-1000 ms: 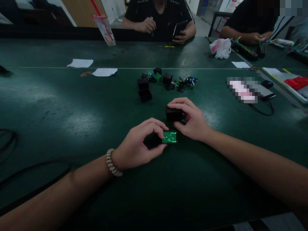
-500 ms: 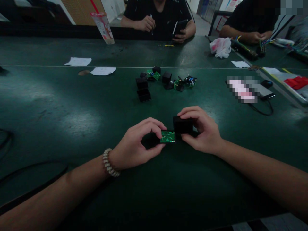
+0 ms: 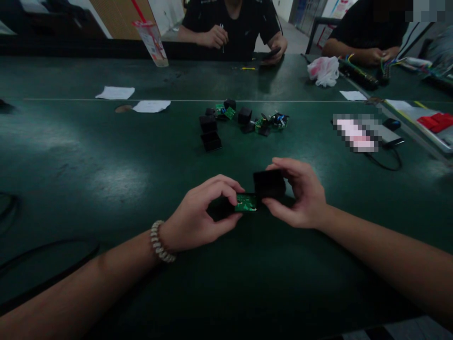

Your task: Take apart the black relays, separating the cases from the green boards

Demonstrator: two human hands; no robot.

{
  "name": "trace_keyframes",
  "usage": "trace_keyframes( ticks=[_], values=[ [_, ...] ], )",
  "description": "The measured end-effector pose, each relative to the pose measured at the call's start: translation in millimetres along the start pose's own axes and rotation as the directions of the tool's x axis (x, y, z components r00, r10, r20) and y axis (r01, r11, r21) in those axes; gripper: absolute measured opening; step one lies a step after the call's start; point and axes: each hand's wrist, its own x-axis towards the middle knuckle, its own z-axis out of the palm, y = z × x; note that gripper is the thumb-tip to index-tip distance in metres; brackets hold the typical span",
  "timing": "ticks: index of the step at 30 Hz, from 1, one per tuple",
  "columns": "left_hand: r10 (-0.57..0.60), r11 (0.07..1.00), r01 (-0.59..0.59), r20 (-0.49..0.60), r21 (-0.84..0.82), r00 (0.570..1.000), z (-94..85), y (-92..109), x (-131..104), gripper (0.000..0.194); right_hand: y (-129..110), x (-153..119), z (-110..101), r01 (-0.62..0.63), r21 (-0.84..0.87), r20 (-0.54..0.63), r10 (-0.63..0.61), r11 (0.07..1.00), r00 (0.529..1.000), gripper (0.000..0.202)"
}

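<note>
Between the thumb and fingers of my left hand (image 3: 207, 208) is a small green circuit board (image 3: 247, 202) with a dark edge around it. My right hand (image 3: 300, 193) grips a black plastic box (image 3: 269, 183) by its right side, thumb below and fingers behind. The box's dark hollow side seems to face me. It sits close to the board's right end; whether the two touch, I cannot tell. Beyond my hands lie more black boxes (image 3: 211, 140) and loose green circuit boards (image 3: 262, 125) in a cluster.
White papers (image 3: 151, 106) lie at the left, below a cup with a red straw (image 3: 152, 45). To the right are a plastic bag (image 3: 323, 71), a cable (image 3: 387, 165) and a tray with red material (image 3: 437, 123). Two people sit across the green table (image 3: 141, 293).
My right hand has tilted the black box so more of its hollow side shows, and its fingers have shifted. The left hand stays nearly still. The person opposite has lowered their phone.
</note>
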Motion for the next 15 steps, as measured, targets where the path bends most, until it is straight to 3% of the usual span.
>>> trace_keyframes(
  ticks=[6,11,15],
  values=[
    [-0.016,1.0,0.016,0.01,0.002,1.0,0.2,0.4,-0.3,0.018,20.4,10.6,-2.1,-0.151,-0.136,-0.035,0.148,0.979,0.988,0.032],
    [-0.026,1.0,0.026,0.006,-0.005,1.0,1.0,-0.5,-1.2,0.017,60.3,30.3,-5.0,-0.243,-0.381,-0.057,0.24,0.892,0.969,0.021],
    [-0.015,1.0,0.015,-0.001,-0.003,1.0,1.7,-0.2,-1.4,0.018,98.6,50.8,-2.0,-0.286,-0.461,-0.132,0.254,0.84,0.958,0.016]
  ],
)
